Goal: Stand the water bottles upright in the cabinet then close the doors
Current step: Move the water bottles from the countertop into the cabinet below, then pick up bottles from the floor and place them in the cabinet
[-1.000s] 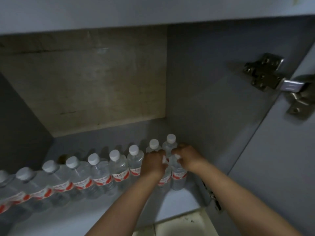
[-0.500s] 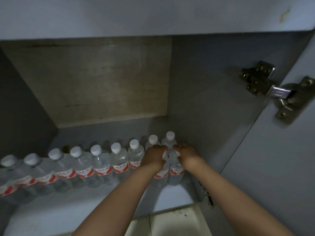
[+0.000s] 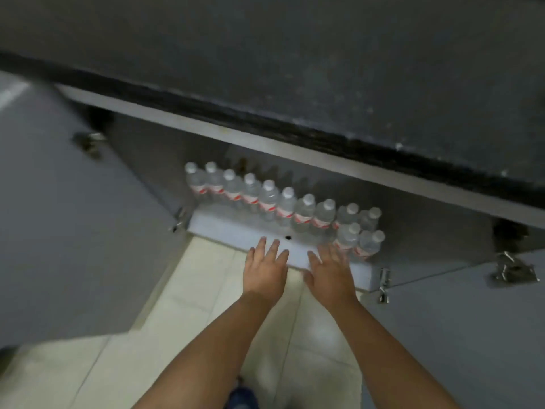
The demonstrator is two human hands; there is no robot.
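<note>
Both hands (image 3: 298, 271) hover before upright bottles (image 3: 283, 202).

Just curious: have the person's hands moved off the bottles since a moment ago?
Yes. Both the left hand and right hand drew back from the bottles to the shelf's front edge.

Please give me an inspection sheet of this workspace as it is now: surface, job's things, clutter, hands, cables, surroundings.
Surface: white cabinet shelf, front strip bare.
Job's things: water bottles upright in a row along the shelf, two more in front at the right end; left door and right door both open.
Clutter: nothing seen.
Hands: left hand and right hand open, fingers spread, at the shelf's front edge, holding nothing.
Cables: nothing seen.
Surroundings: dark countertop above, pale tiled floor below.
</note>
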